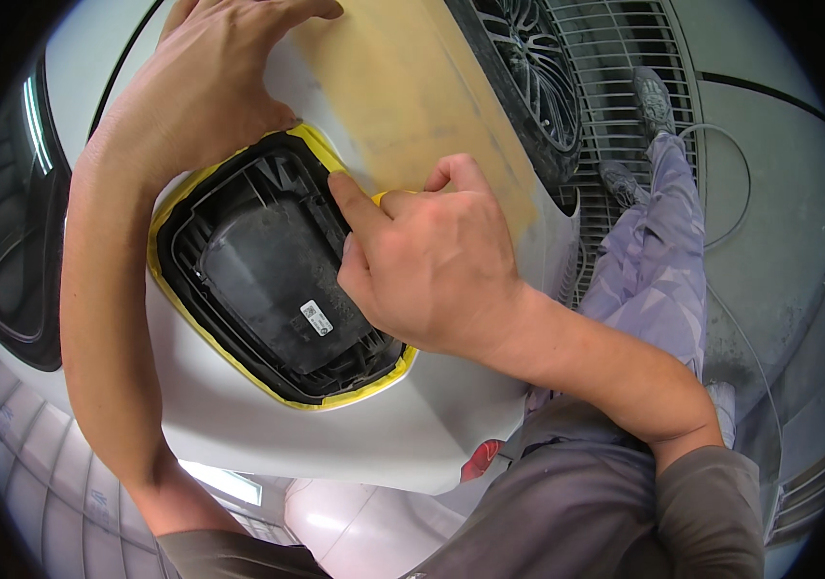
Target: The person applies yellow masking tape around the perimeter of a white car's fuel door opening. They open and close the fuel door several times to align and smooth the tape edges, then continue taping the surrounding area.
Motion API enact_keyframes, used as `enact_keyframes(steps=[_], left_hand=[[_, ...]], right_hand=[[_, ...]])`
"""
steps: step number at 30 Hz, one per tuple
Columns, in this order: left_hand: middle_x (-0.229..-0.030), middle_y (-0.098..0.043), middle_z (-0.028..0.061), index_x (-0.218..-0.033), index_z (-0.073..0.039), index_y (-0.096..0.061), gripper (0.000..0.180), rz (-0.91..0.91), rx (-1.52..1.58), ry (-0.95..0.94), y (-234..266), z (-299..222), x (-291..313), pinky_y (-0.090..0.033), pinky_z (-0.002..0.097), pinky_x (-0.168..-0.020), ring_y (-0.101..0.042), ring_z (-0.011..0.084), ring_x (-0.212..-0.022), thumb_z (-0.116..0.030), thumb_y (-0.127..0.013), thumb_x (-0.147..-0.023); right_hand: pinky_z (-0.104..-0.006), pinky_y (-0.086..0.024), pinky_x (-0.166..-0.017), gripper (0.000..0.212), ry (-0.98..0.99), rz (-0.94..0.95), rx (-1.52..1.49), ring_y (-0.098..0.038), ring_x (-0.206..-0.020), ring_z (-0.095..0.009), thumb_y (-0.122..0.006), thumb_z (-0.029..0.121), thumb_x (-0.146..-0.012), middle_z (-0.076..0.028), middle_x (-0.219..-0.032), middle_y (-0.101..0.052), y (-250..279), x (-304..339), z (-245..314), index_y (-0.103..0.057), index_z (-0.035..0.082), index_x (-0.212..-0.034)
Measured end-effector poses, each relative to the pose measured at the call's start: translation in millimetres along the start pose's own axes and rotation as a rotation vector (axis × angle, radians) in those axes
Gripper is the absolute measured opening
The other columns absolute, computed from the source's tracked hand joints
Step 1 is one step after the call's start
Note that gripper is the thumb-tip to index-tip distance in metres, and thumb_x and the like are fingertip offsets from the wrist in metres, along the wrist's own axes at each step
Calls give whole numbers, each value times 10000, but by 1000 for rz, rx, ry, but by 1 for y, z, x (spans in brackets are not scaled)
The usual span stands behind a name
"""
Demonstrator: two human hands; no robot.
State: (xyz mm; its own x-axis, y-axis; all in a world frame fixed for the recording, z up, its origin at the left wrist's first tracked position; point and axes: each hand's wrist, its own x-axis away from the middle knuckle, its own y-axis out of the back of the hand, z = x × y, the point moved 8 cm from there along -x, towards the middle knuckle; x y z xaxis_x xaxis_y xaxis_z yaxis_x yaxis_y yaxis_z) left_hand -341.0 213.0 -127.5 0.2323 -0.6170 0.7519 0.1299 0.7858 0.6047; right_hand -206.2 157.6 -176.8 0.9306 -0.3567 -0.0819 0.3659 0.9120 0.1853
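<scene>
A white car body panel (268, 425) fills the middle, with a black recessed opening (273, 265) edged in yellow masking tape (239, 372). My right hand (432, 256) is curled, its index finger pressing the yellow tape at the opening's upper right corner, with a bit of yellow tape between thumb and finger. My left hand (210, 82) lies flat with spread fingers on the panel just above the opening, next to a tan paper sheet (412, 96) stuck on the bodywork.
A black alloy wheel (528, 68) sits at the top, over a metal floor grate (625, 58). My legs in purple-grey trousers (654, 261) and grey shoes stand at the right. A thin hose (736, 193) curves on the grey floor. Dark car glass (12, 251) is at left.
</scene>
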Motion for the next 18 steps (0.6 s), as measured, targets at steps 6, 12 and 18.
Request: enact_keyframes(steps=[6, 12, 18], left_hand=[[-1405, -659, 102, -1369, -71, -705, 717, 154, 96, -25, 7, -13, 6, -384, 447, -1201, -546, 295, -1387, -150, -905, -686], [-1412, -643, 99, -1342, -96, -723, 704, 174, 168, -59, 0, -4, 0, -387, 452, -1196, -524, 302, -1406, -153, -907, -665], [-1442, -601, 126, -1400, -114, -680, 824, 92, 119, -81, -9, 2, -8, -372, 469, -1212, -477, 338, -1445, -185, -935, -620]], right_hand=[[-394, -445, -844, 442, -3, -10, 17, -584, -468, -275, -688, 189, -829, -139, -578, -649, 2, 0, 3, -783, -86, -1162], [-421, -453, -825, 418, -20, 10, 9, -586, -496, -287, -699, 147, -831, -116, -590, -646, 4, -1, 4, -778, -78, -1174], [-444, -462, -825, 432, -32, 73, 16, -580, -494, -302, -708, 140, -832, -107, -586, -637, -2, -1, 8, -767, -100, -1187]])
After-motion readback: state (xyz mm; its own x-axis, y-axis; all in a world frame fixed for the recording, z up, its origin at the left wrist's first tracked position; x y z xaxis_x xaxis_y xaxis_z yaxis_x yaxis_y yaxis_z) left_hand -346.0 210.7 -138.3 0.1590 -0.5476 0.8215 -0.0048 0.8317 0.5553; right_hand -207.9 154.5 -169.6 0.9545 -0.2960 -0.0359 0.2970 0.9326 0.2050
